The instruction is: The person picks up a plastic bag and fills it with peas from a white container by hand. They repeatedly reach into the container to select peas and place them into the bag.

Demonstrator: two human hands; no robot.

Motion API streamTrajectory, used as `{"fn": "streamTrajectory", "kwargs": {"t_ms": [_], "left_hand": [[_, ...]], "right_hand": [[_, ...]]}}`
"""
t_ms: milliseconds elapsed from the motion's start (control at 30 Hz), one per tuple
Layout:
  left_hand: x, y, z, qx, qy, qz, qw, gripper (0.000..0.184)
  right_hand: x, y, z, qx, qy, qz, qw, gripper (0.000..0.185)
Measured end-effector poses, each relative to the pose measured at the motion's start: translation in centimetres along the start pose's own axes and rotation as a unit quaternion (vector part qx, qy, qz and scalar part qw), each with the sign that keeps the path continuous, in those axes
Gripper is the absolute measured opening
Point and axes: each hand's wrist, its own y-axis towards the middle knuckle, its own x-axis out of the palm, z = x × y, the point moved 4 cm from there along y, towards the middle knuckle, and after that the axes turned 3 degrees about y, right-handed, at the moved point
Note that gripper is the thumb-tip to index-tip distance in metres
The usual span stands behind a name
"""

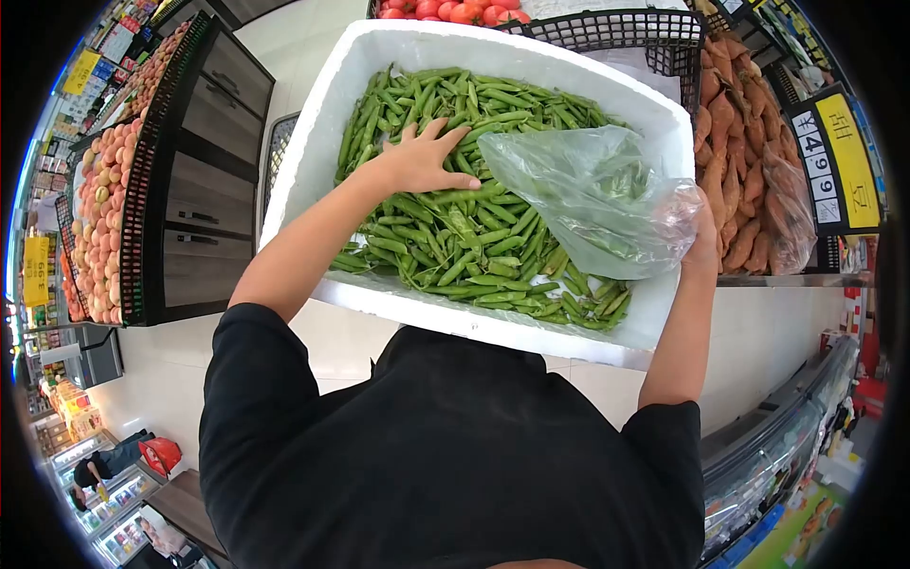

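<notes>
Green pea pods (455, 237) fill much of a white foam box (322, 123) in front of my body. Resting on the pods near the middle of the box, my left hand (422, 163) has its fingers spread and holds nothing. My right hand (697, 228), at the box's right side, is closed on a clear plastic bag (569, 180). The bag spreads leftward over the pods, its wide end toward my left hand. Green shows through the film, but I cannot tell whether those pods lie inside or beneath it.
Sweet potatoes (739, 152) lie to the right, beside a yellow price sign (848, 156). Tomatoes (464, 11) and a black plastic crate (654, 38) stand behind the box. Peaches (104, 209) top a dark cabinet (204, 190) at left. Another person (104, 469) is at lower left.
</notes>
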Motion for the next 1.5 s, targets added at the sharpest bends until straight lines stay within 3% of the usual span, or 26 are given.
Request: {"fn": "streamTrajectory", "kwargs": {"t_ms": [67, 200, 300, 433, 567, 667, 767, 1000, 1067, 1133, 1200, 1267, 1500], "left_hand": [[-0.8, -1.0, 1.0, 0.016, -0.013, -0.005, 1.000, 0.103], [-0.9, -3.0, 2.6, 0.064, 0.067, -0.038, 0.995, 0.111], [-0.2, -3.2, 2.7, 0.050, 0.083, -0.037, 0.995, 0.118], [0.4, -4.4, 3.9, 0.084, 0.159, -0.031, 0.983, 0.119], [-0.2, -4.0, 4.1, 0.081, 0.129, -0.050, 0.987, 0.120], [0.3, -4.3, 4.5, 0.082, 0.158, -0.036, 0.983, 0.119], [0.8, -5.2, 5.0, 0.098, 0.242, 0.006, 0.965, 0.117], [-0.3, -4.4, 4.3, 0.125, 0.220, 0.012, 0.967, 0.109], [-0.9, -3.5, 3.4, 0.145, 0.170, 0.019, 0.974, 0.100], [-1.3, -2.4, 1.9, 0.119, 0.183, 0.031, 0.975, 0.095], [-1.5, -1.6, 1.0, 0.112, 0.085, -0.020, 0.990, 0.085], [-1.0, -1.9, 1.2, 0.121, 0.094, -0.012, 0.988, 0.083], [-0.3, -2.5, 2.4, 0.196, 0.123, -0.003, 0.973, 0.077]], "right_hand": [[-0.4, -0.4, 0.1, -0.007, -0.038, 0.064, 0.997, 0.026], [-0.9, -0.7, -0.2, 0.006, -0.072, 0.071, 0.995, 0.029], [-0.7, -0.4, -0.1, 0.032, -0.052, -0.005, 0.998, 0.030], [0.3, -1.0, -0.5, 0.015, -0.099, 0.068, 0.993, 0.029], [1.6, -1.5, -0.9, -0.001, -0.129, 0.103, 0.986, 0.025], [1.2, -1.5, -1.0, -0.003, -0.135, 0.065, 0.989, 0.026], [-0.4, -1.2, -0.6, 0.010, -0.101, 0.003, 0.995, 0.024], [1.1, -1.5, -1.4, 0.002, -0.139, 0.003, 0.990, 0.018], [0.7, -1.6, -1.3, -0.026, -0.176, -0.003, 0.984, 0.031], [0.3, -1.5, -1.2, -0.005, -0.178, -0.004, 0.984, 0.031], [0.5, -1.3, -1.2, 0.015, -0.179, -0.004, 0.984, 0.031], [1.9, -1.3, -1.5, 0.019, -0.142, -0.011, 0.990, 0.019], [2.3, -1.3, -1.7, 0.005, -0.131, -0.021, 0.991, 0.014]]}}
